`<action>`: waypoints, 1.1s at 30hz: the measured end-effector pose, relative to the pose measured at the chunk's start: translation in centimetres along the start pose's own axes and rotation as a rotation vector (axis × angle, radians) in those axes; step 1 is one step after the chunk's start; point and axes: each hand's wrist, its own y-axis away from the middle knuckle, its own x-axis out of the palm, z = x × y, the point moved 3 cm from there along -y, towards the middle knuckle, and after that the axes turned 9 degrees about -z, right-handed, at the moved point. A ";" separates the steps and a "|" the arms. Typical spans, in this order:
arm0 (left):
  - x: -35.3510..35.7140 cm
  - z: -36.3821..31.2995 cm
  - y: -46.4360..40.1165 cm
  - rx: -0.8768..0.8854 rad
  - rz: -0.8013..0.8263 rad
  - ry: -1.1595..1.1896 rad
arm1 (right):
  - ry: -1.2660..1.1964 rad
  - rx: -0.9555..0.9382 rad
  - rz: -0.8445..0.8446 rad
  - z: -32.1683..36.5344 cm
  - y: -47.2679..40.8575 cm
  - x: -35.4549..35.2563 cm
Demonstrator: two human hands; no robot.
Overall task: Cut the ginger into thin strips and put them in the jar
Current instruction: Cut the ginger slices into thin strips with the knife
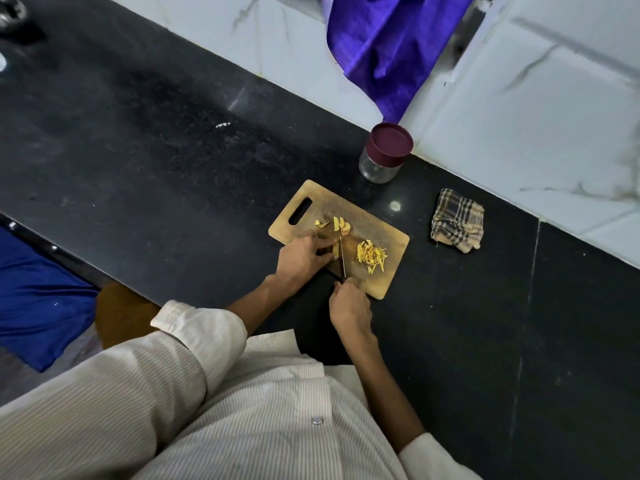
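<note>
My left hand (304,254) pins a ginger piece (335,251) on the cutting board (391,261) with curled fingertips, my right hand (348,304) grips the knife (342,258) just beside it, cut strips (371,255) right of the blade, the lidded jar (385,154) beyond.

Ginger strips (371,255) heaped on board; jar (385,153) lidded, upright beyond.

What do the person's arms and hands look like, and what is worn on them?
Both hands, left hand and right hand, are bare, with no gloves. The forearms are bare too: the sleeves of a cream shirt with fine stripes are rolled up. A small round button shows.
</note>
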 end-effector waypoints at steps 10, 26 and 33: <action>-0.1 -0.1 0.1 -0.006 0.002 -0.005 | -0.161 0.090 0.026 -1.3 -0.5 -0.4; -0.2 -0.3 0.2 0.013 -0.029 0.045 | -0.200 -0.013 0.127 -0.9 -0.6 -0.2; -0.3 -0.4 0.2 0.013 -0.037 0.023 | -0.147 -0.014 0.128 -0.7 -0.5 -0.3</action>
